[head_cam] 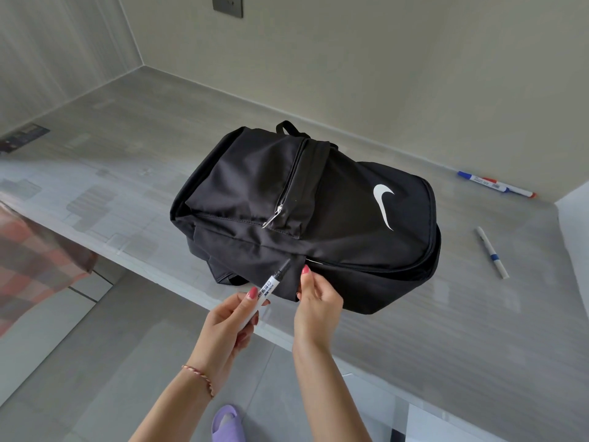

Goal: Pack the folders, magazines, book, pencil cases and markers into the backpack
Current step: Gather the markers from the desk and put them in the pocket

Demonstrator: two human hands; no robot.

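The backpack (306, 205) is matt black woven cloth, soft and creased, with a smooth white printed swoosh (384, 204) on its upper face and a bright metal zip pull (272, 216) shining on the front pocket. Between the left hand's fingers (251, 295) the marker (267, 290) looks like smooth plastic, white with a printed label and a black matt cap. Just beside the right hand's fingers (306, 272), the cloth bunches in dull folds. Under the backpack, the desk (159, 148) has a grey streaked finish with a slight gloss. On the left wrist a bracelet (199, 378) is of braided thread. The slipper (226, 422) looks like matt lilac foam.
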